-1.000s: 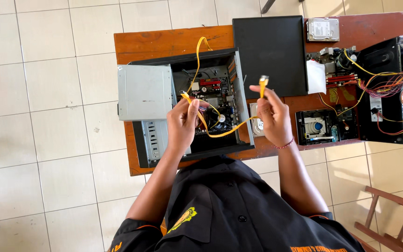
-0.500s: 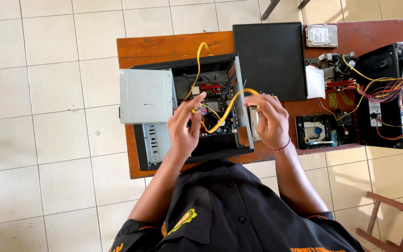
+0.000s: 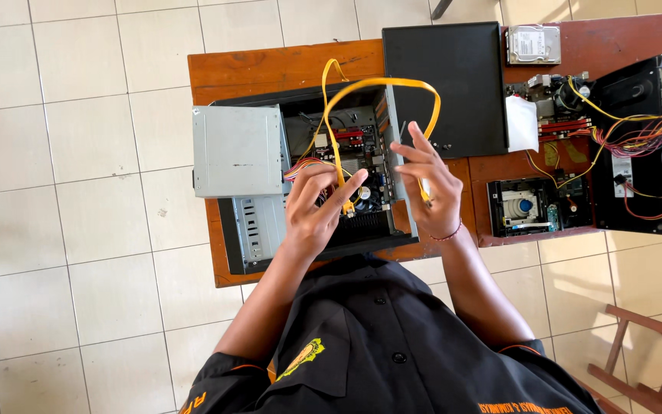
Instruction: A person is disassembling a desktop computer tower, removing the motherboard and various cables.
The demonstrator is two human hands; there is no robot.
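I've got the yellow cable (image 3: 381, 83) arching between my hands above the open computer case (image 3: 300, 176): left hand (image 3: 317, 207) pinches one end, fingers curled close; right hand (image 3: 427, 184) grips the other end, its upper fingers (image 3: 411, 149) spread loosely, the black panel (image 3: 444, 84) just beyond them.

A flat black rectangular case panel (image 3: 444, 88) lies on the brown wooden table (image 3: 270, 67). Beyond it rests a silver metal hard drive (image 3: 533, 44). To the right stands a second opened black computer case (image 3: 637, 153) spilling coloured wires, with a grey optical drive (image 3: 522, 208) beside it. A brown wooden chair (image 3: 645, 360) stands on the white tiled floor (image 3: 70, 192).
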